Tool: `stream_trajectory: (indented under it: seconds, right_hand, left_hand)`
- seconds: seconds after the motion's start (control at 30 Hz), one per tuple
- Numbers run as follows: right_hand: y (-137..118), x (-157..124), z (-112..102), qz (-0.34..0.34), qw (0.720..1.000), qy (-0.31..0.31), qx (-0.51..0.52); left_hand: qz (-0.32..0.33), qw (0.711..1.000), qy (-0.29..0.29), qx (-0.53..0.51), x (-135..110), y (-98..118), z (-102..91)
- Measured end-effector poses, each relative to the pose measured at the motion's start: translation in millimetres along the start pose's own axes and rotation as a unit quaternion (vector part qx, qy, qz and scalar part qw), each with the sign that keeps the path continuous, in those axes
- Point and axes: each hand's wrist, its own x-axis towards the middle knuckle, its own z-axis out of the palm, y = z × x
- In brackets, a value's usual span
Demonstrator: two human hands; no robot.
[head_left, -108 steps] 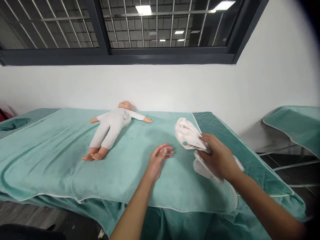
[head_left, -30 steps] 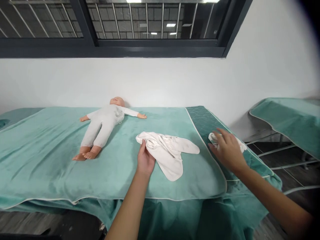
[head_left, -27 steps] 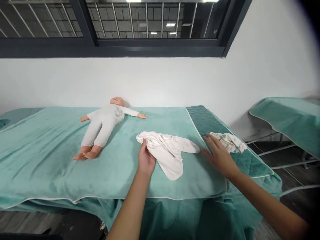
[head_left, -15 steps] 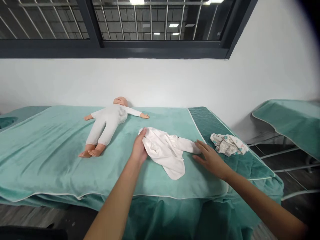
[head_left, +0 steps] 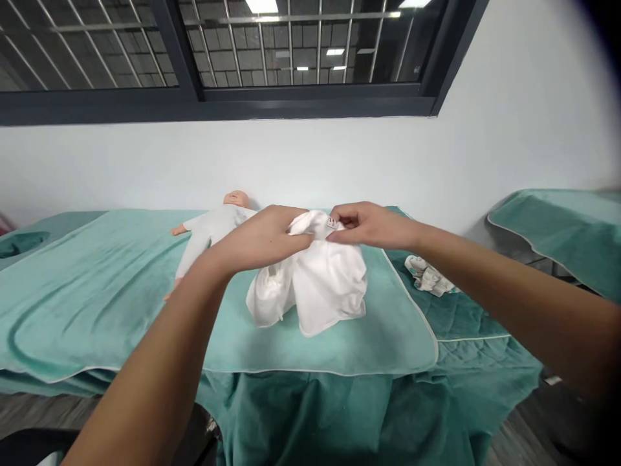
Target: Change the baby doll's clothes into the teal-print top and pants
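Note:
A small white baby shirt (head_left: 330,278) hangs from both of my hands above the green bed cover, its lower part bunched and drooping. My left hand (head_left: 269,239) pinches its upper edge on the left. At the collar, beside a small printed label (head_left: 332,222), my right hand (head_left: 366,224) grips the cloth between thumb and fingers. Behind my left arm, a baby doll (head_left: 213,226) in white clothing lies on its back; my arm and hand hide part of its body and legs.
A crumpled patterned cloth (head_left: 429,275) lies on the darker quilted strip at the right. The green cover (head_left: 97,291) spreads over the bed against a white wall (head_left: 291,162). Another green-covered bed (head_left: 563,226) stands at the far right, and a barred window (head_left: 301,52) is above.
Both hands have come up and closer together, lifting the shirt off the bed. My right hand, earlier open beside a sleeve, now grips the collar. The view has shifted slightly.

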Motion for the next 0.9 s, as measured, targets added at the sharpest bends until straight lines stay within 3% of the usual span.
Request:
stream_trajectory:
  seconds: [0.07,0.17,0.27,0.37,0.47,0.57,0.63,0.7,0.83,0.9]
  right_hand:
    - [-5.8,-4.8,-4.5,0.003,1.000,0.020,0.002]
    - [-19.0,-14.4,-7.5,0.012,0.999,-0.010,0.029]
    - [-30.8,-21.0,-7.8,0.026,0.999,-0.033,-0.018]
    - [-33.2,-23.4,-10.1,0.049,0.979,0.065,-0.186]
    - [-27.4,-26.1,-14.3,0.088,0.914,0.151,-0.366]
    - [-18.3,-33.1,-17.6,0.133,0.846,0.138,-0.498]
    - [-11.1,-39.8,-19.1,0.157,0.818,0.111,-0.543]
    - [-2.9,-47.0,-20.8,0.167,0.821,0.090,-0.538]
    - [14.3,-60.9,-23.8,0.144,0.869,0.121,-0.459]
    - [22.5,-66.9,-23.8,0.144,0.898,0.145,-0.389]
  left_hand:
    - [0.016,0.992,0.086,0.094,-6.0,-3.4,0.2]
    - [0.032,0.960,0.206,0.187,-11.5,-7.4,3.6]
    - [0.019,0.947,0.233,0.219,-15.0,-8.6,4.8]
    - [-0.041,0.948,0.237,0.210,-18.1,-11.0,3.8]
    - [-0.103,0.963,0.207,0.140,-20.3,-17.0,4.6]
    - [-0.129,0.976,0.162,0.074,-22.4,-24.4,8.3]
    - [-0.132,0.980,0.142,0.052,-24.5,-28.7,11.6]
    - [-0.117,0.987,0.104,0.029,-27.1,-33.2,15.0]
    - [-0.096,0.995,-0.027,0.008,-32.0,-46.9,21.1]
    - [-0.110,0.992,-0.054,0.002,-34.2,-55.0,23.9]
